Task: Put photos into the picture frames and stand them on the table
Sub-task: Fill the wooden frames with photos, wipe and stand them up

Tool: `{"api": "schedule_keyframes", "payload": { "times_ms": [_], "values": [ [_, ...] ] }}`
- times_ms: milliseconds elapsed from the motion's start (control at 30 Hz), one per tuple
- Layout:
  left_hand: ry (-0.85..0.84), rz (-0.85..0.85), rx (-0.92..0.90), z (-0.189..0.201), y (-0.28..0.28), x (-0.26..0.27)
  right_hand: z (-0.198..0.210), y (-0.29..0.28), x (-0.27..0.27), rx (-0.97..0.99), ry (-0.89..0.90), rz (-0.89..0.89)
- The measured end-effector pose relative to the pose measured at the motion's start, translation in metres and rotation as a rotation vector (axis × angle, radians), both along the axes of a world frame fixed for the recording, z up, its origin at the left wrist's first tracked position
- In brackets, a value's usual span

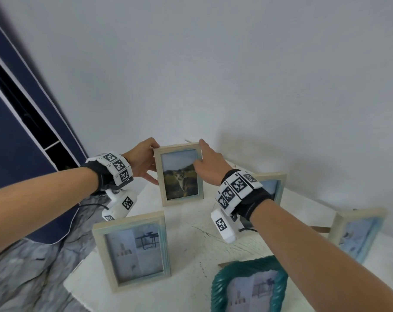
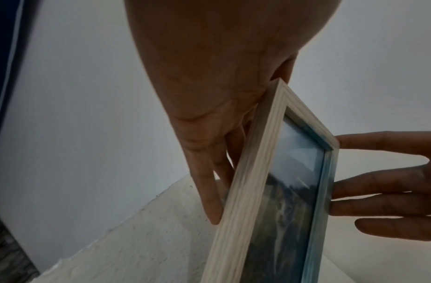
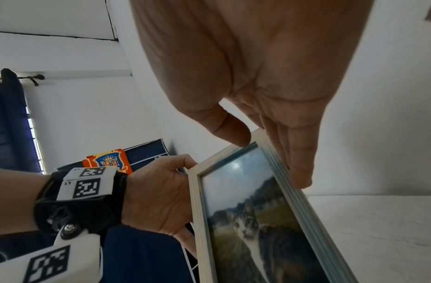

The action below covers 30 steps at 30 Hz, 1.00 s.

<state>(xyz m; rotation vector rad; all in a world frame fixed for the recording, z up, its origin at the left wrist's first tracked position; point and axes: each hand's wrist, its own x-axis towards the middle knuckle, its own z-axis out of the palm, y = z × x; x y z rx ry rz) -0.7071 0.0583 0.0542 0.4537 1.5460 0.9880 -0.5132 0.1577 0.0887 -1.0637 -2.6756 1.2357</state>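
Standing step — your left hand (image 1: 143, 162) grips the left edge of the cat-photo frame (image 1: 181, 174), fingers behind it; your right hand (image 1: 210, 164) pinches the top right corner, thumb on the glass. The frame is upright at the back of the white table (image 1: 191, 224). Next, probably: check it stands, then release gently. Dark blue wardrobe (image 1: 15, 176) left, grey wall (image 1: 236, 64) behind — other frames stand nearer.
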Motion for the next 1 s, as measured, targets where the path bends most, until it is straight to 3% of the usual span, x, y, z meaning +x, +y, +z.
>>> {"api": "schedule_keyframes", "payload": {
  "times_ms": [333,500,567,633,700,767,900,1000],
  "values": [
    [0.318,-0.038,-0.044,0.02,0.007,-0.004,0.012,0.006,0.005,0.084,-0.022,0.017],
    [0.753,0.004,0.119,0.056,0.008,-0.004,0.038,0.022,0.022,0.176,0.096,-0.017],
    [0.985,0.019,0.23,0.074,0.009,0.008,0.05,0.032,0.035,0.214,0.156,-0.061],
    [1.108,0.034,0.339,0.089,0.013,0.028,0.058,0.045,0.051,0.253,0.155,-0.101],
    [1.121,-0.029,0.409,0.099,0.021,0.054,0.061,0.059,0.068,0.266,0.109,-0.137],
    [1.065,-0.194,0.391,0.101,0.031,0.081,0.06,0.069,0.087,0.273,0.015,-0.166],
    [0.995,-0.537,0.151,0.079,0.057,0.127,0.042,0.083,0.119,0.282,-0.248,-0.201],
    [0.983,-0.661,0.006,0.058,0.069,0.158,0.024,0.088,0.137,0.22,-0.298,-0.238]
  ]
}}
